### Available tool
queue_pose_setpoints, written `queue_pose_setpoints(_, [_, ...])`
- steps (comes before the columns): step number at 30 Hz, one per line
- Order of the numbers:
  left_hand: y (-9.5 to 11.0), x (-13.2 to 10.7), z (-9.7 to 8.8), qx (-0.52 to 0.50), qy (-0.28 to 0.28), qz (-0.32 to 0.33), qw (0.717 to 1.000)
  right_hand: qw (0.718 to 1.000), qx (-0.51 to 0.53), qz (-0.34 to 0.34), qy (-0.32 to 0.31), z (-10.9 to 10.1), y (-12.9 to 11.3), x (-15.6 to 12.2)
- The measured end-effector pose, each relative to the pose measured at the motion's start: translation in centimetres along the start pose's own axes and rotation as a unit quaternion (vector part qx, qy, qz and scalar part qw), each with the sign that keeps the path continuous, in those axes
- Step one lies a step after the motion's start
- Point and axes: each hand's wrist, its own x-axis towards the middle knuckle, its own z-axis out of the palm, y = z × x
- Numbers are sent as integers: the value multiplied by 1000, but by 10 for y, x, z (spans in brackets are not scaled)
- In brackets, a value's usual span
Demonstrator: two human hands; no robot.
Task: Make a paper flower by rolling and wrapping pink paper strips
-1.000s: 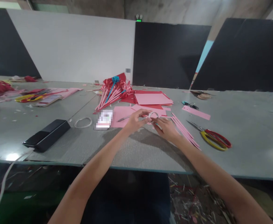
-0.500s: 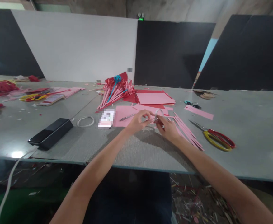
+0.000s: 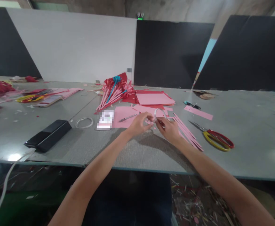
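Note:
My left hand (image 3: 139, 123) and my right hand (image 3: 169, 127) meet over the grey table (image 3: 137, 150), both pinched closed. Between them stands a small clear ring of tape (image 3: 159, 113), gripped by my right fingers. My left fingertips pinch something small and pink next to the ring; I cannot make it out. Long pink paper strips (image 3: 186, 130) lie fanned just right of my right hand. Pink paper sheets (image 3: 124, 114) with a pen (image 3: 127, 118) on them lie just beyond my left hand.
Red-and-yellow scissors (image 3: 216, 138) lie to the right. A black box (image 3: 48, 135), a thin wire ring (image 3: 84, 122) and a phone (image 3: 105, 121) sit to the left. A bundle of red and pink paper sticks (image 3: 113, 91) and red sheets (image 3: 155, 98) lie behind.
The tape ring has risen slightly and tilted upright between my hands. My hands stay close together in the same spot; the view has shifted a little.

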Motion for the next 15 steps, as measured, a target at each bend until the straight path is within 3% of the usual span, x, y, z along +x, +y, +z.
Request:
queue_pose_setpoints(3, [-3,-1,1,127,8,24,992,999,-17,-17,-26,0,-2,-1])
queue_pose_setpoints(7, [-2,-3,3,277,-32,56,959,997,-50,-21,-60,0,-4,-2])
queue_pose_setpoints(15, [0,-4,7,380,-62,84,919,984,-107,-24,-143,-1,-5,-1])
